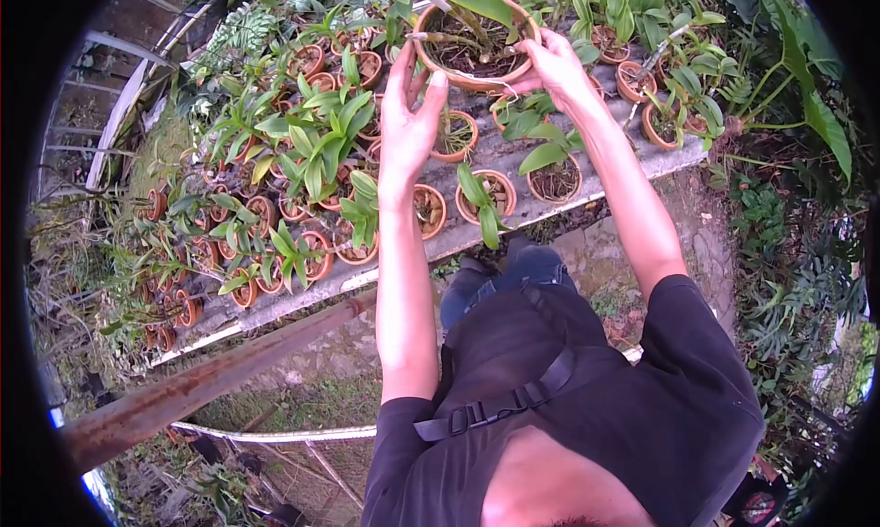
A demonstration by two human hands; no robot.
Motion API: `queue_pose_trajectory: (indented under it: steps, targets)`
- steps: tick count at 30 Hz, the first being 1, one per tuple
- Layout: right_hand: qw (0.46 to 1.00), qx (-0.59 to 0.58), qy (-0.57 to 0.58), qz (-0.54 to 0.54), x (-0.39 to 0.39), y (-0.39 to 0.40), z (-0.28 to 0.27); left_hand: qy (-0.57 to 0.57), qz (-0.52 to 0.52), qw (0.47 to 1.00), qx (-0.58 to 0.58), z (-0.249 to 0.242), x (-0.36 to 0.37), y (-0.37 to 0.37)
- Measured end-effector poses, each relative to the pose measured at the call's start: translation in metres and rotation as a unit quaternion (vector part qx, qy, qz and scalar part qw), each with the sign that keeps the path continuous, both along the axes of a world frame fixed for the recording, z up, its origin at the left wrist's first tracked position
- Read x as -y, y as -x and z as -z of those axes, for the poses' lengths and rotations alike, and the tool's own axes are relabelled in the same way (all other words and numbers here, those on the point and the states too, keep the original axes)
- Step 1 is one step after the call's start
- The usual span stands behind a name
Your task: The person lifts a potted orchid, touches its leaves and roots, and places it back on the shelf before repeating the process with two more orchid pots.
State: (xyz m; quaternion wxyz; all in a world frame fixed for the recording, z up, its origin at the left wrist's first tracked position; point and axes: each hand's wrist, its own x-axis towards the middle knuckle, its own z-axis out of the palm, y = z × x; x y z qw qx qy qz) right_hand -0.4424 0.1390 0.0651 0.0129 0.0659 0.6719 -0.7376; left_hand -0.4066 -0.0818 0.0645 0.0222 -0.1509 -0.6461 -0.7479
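"Where do we find the large pot (477, 83)?"

"Above the far side of the bench (610, 170), apparently lifted, though we can't see beneath it."

"How is it gripped?"

"Clamped from both sides: the left hand (411, 124) presses its left wall, and the right hand (556, 69) clasps the right rim. We think the opposed hands keep it level, since the plant (481, 5) inside looks top-heavy, with thick canes and a broad, smooth leaf."

"And what do we make of its surface?"

"Round, terracotta-coloured, thick-lipped, with dark, tangled matter within."

"What surrounds it?"

"Smaller pots (556, 201) crowd the bench. Some along its near edge hold brown chunks, perhaps for drainage. The bench top looks grey and ridged like corrugated sheet, which would help water run off."

"And past that?"

"On the bench's near left side, we see a rusty pipe (220, 367) slanting, rough and flaking. Beyond its right end hangs a long green leaf (807, 78)."
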Motion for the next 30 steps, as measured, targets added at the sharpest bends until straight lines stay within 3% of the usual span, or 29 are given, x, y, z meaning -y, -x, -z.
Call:
queue_pose_trajectory:
  steps: [11,17,22,27,30]
  targets:
    - [0.997,0.043,0.041,0.053,0.02,0.026,0.029,-0.017,0.012,0.999,0.033,0.024,0.005,0.02]
    - [0.996,0.017,0.069,0.061,0.017,0.081,0.043,0.033,-0.173,0.984,0.034,0.036,0.022,0.025]
    - [0.995,0.009,0.05,0.085,0.004,0.135,0.058,0.082,-0.327,0.938,0.085,0.092,0.046,0.012]
    - [0.993,0.011,0.063,0.099,-0.007,0.177,0.081,0.138,-0.338,0.926,0.094,0.136,0.057,0.002]
    - [0.99,0.034,0.077,0.111,-0.008,0.191,0.097,0.177,-0.334,0.91,0.171,0.162,0.047,-0.008]
